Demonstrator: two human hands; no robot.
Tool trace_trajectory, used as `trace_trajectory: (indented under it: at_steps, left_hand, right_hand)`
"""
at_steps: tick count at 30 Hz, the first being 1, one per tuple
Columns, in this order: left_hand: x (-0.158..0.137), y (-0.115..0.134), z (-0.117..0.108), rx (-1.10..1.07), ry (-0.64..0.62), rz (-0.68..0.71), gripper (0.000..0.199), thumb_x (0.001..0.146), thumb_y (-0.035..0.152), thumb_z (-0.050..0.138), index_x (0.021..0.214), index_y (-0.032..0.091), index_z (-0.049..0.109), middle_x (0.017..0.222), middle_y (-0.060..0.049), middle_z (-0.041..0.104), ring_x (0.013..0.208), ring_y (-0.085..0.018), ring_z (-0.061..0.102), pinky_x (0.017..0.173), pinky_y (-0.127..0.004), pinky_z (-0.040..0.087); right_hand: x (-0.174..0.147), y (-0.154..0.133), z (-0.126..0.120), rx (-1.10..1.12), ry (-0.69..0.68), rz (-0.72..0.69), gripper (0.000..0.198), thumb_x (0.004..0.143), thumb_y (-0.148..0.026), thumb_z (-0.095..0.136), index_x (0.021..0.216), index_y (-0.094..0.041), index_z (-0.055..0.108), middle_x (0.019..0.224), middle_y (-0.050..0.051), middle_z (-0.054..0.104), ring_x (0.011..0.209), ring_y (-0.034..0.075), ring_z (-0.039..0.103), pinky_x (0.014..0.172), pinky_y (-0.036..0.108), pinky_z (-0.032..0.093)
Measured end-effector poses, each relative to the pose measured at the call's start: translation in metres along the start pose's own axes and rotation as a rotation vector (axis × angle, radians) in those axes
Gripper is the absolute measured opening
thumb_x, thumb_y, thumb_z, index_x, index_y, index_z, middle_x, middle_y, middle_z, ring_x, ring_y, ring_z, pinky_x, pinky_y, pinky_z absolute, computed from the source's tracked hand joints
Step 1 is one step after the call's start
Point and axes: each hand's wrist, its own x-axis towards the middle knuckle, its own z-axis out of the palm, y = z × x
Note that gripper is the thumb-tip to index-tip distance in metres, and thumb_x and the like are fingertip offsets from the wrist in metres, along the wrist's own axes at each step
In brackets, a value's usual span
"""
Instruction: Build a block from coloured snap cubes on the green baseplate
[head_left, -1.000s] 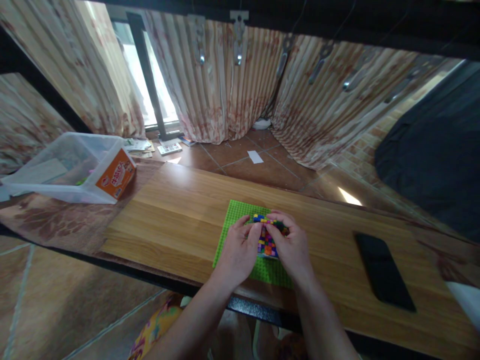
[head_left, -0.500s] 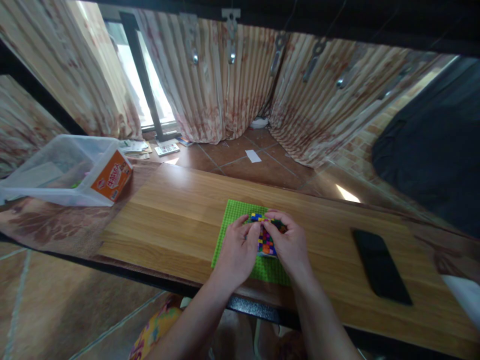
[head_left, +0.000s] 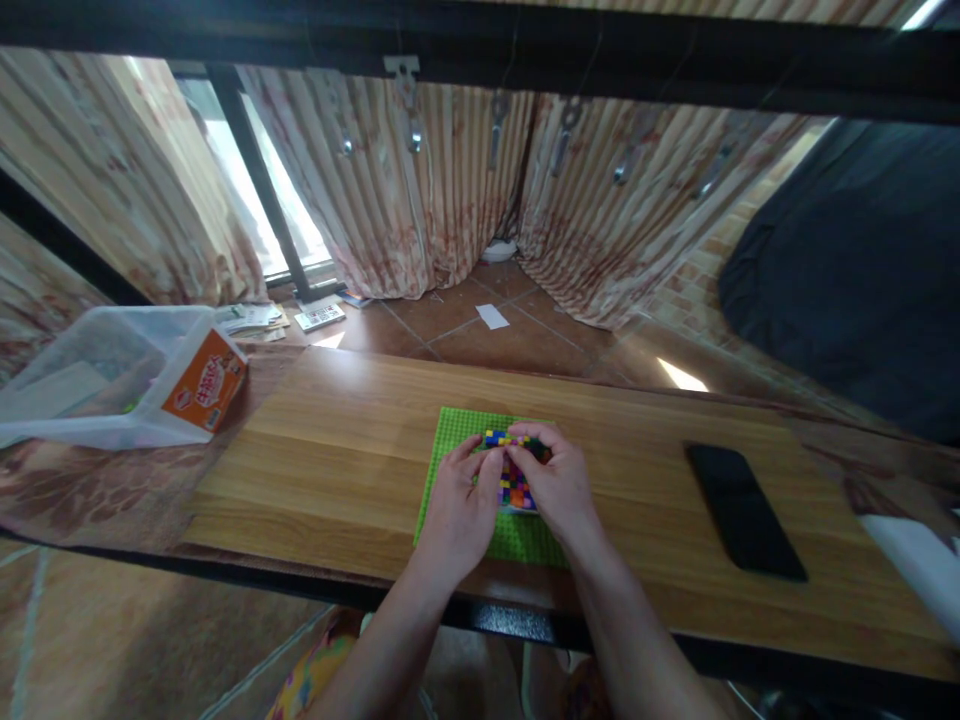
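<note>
A green studded baseplate [head_left: 454, 430] lies on the wooden board, partly covered by both hands. Over its middle is a block of small coloured building bricks [head_left: 516, 490], mostly orange, purple, blue and yellow on show. My left hand [head_left: 461, 505] is closed at the block's left side, thumb and fingers pinched at its upper part. From the right, my right hand [head_left: 561, 485] grips the same block, its thumb close to the left thumb. Any single brick between the fingertips is hidden.
On the left stands a clear plastic bin [head_left: 150, 430] with an orange label. A black phone [head_left: 746, 510] lies on the wooden board [head_left: 322, 440] at the right. White paper [head_left: 911, 560] sits at the right edge. Curtains [head_left: 450, 200] hang behind, with a dark metal bar across the top.
The camera view has tilted and shifted slightly, so the scene sits a little to the left. Both hands keep their hold on the brick block, with little finger movement visible.
</note>
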Motion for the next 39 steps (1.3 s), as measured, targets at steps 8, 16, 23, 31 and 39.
trace_trajectory:
  at_steps: [8,16,23,31,39]
  left_hand:
    - [0.01,-0.011,-0.005,0.056,0.109,0.042,0.032,0.089,0.039,0.051,0.095,0.017,0.075,0.11,-0.011,0.071,0.108,-0.023,0.063,0.099,-0.04,0.046]
    - [-0.004,0.0,0.007,0.631,0.156,0.428,0.043,0.093,0.037,0.045,0.129,0.016,0.058,0.139,-0.016,0.054,0.132,-0.027,0.046,0.109,-0.05,0.037]
    - [-0.022,-0.004,0.039,1.122,0.051,0.436,0.057,0.097,0.043,0.031,0.145,0.014,0.041,0.153,-0.015,0.038,0.143,-0.031,0.03,0.111,-0.067,0.021]
    - [-0.018,0.001,0.036,1.247,-0.033,0.323,0.064,0.098,0.048,0.021,0.15,0.012,0.03,0.157,-0.016,0.028,0.146,-0.031,0.023,0.108,-0.067,0.027]
    - [-0.021,0.008,0.036,1.258,-0.06,0.281,0.065,0.097,0.048,0.024,0.151,0.012,0.028,0.155,-0.019,0.033,0.146,-0.03,0.025,0.11,-0.062,0.029]
  right_hand:
    - [0.0,0.008,-0.007,0.081,0.062,0.003,0.028,0.078,-0.036,0.065,0.1,-0.021,0.071,0.105,0.007,0.07,0.1,0.023,0.063,0.092,0.04,0.047]
    - [0.014,0.001,-0.06,0.196,0.373,-0.009,0.033,0.077,-0.045,0.06,0.091,-0.017,0.07,0.09,0.008,0.074,0.086,0.021,0.067,0.084,0.038,0.051]
    - [-0.025,0.017,-0.14,-0.01,0.414,0.008,0.039,0.074,-0.044,0.062,0.097,-0.014,0.07,0.096,0.014,0.071,0.088,0.029,0.064,0.086,0.048,0.047]
    - [-0.083,0.082,-0.213,-0.805,0.534,0.301,0.079,0.08,-0.055,0.059,0.136,-0.002,0.044,0.129,0.029,0.054,0.119,0.042,0.048,0.095,0.052,0.038]
    - [-0.083,0.097,-0.204,-0.992,0.431,0.258,0.083,0.084,-0.055,0.055,0.141,0.003,0.033,0.117,0.03,0.058,0.109,0.043,0.052,0.088,0.048,0.037]
